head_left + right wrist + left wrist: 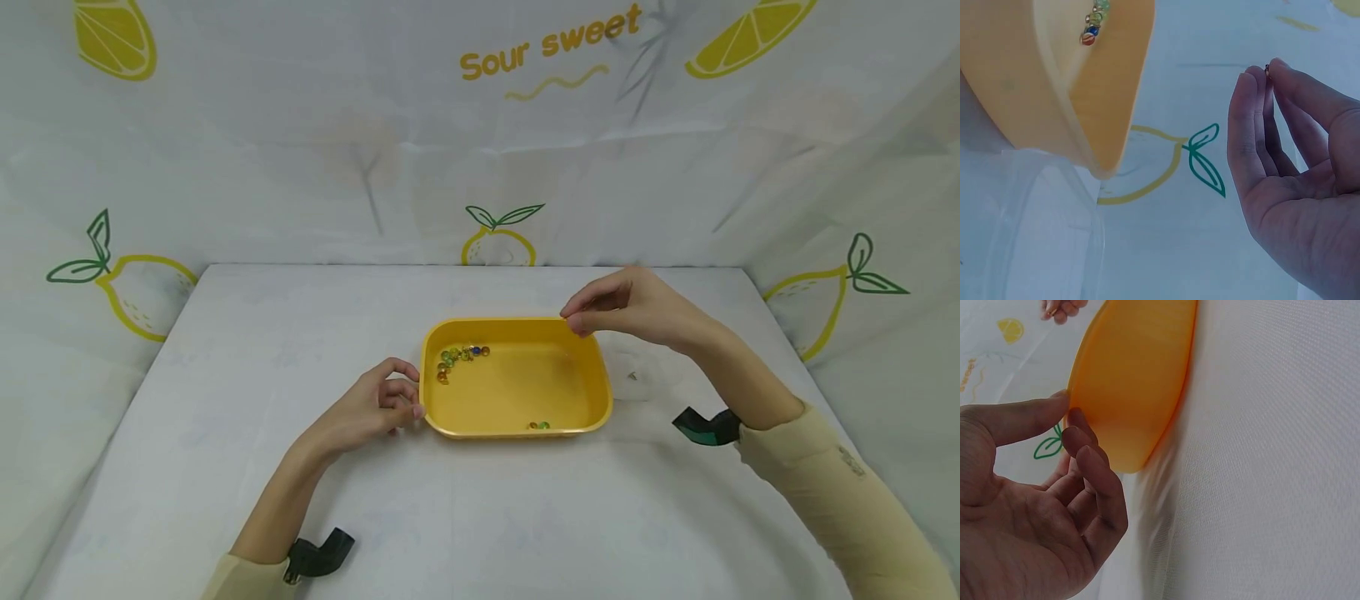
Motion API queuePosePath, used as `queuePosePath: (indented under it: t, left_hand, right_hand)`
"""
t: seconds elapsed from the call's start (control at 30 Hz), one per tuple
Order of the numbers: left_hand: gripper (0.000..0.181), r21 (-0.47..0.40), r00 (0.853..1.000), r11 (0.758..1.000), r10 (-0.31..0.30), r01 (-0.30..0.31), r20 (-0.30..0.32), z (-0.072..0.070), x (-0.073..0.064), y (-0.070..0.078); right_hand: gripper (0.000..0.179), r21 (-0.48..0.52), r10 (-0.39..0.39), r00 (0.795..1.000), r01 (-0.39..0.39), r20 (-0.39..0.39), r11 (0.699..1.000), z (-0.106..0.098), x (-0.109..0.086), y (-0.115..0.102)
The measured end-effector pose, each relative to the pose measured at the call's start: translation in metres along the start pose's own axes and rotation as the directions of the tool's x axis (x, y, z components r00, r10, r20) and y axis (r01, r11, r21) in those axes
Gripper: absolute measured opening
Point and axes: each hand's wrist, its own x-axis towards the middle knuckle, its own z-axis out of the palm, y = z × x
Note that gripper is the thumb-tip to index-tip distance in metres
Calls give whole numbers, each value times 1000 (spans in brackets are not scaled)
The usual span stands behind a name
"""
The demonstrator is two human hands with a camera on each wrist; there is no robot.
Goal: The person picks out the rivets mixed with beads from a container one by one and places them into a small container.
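Note:
A yellow plastic tray (pixel 517 379) lies on the table, with small shiny coloured beads (pixel 450 357) in its far-left corner and a couple more near its front wall. My left hand (pixel 375 404) holds the tray's left edge, the thumb at the rim and the fingers curled against the outer wall. Above the far-right corner is my right hand (pixel 637 310). Between its thumb and fingertips it pinches a tiny brownish piece (pixel 1267 71), too small to tell its kind.
A clear plastic container (pixel 1054 225) stands right beside the tray, with a tiny dark piece (pixel 632 376) in it. White cloth with lemon prints hangs behind and at both sides of the white table (pixel 225 383).

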Motion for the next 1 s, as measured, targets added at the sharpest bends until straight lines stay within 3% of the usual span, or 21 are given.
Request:
queuePosePath:
  t: [0.43, 1.0]
  left_hand:
    - [49, 2, 1000, 1000, 0, 0, -3, 0, 0, 0]
    - [49, 4, 1000, 1000, 6, -6, -1, -1, 1, -2]
  right_hand:
    - [22, 45, 14, 990, -8, -137, 999, -21, -31, 31]
    - [32, -12, 69, 984, -71, -165, 997, -28, -48, 69]
